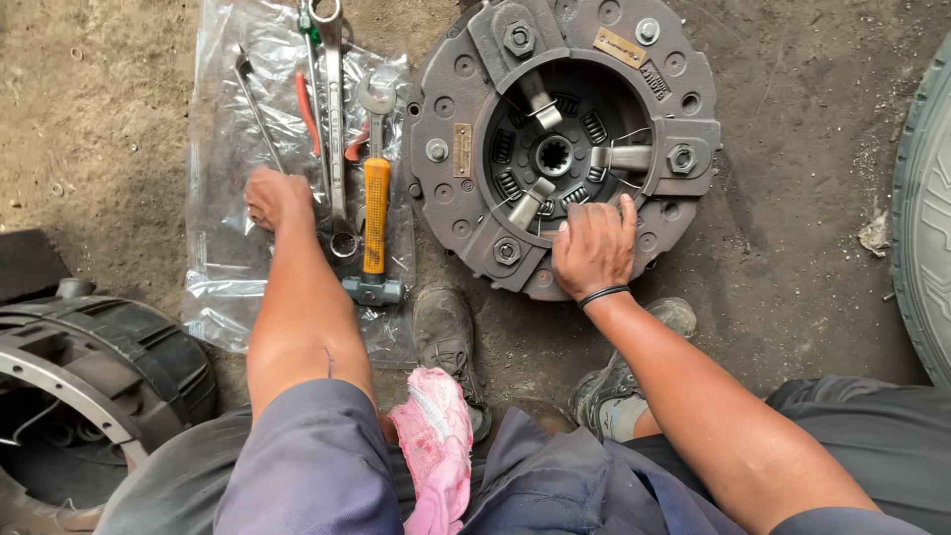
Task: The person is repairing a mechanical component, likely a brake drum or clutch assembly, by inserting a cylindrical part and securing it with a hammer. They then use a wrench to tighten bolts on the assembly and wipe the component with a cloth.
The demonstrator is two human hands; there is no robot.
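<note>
A dark round housing point(94, 386) was seen at the 8 o'clock edge of the view, on the dirt floor point(109, 119). A clear plastic bag point(223, 248) was spread flat at 10 o'clock, and on it were laid a long wrench point(335, 119), red-handled pliers point(305, 104) and a hammer point(375, 213) with an orange handle. The left hand point(277, 198) was pressed down on the bag beside the wrench, fingers curled under; whether anything was gripped could not be told. A pink rag point(436, 446) was draped over the lap at 6 o'clock. The clutch pressure plate point(565, 139), round and grey-brown, lay flat on the floor at 12 o'clock, with a small brass label point(620, 47) near its upper rim and a second point(463, 151) at its left side. The right hand point(594, 248) was rested on the plate's lower rim, fingers loosely spread, nothing grasped. Bare dirt was left open right of the plate, up to a tyre point(926, 208) at 3 o'clock.
</note>
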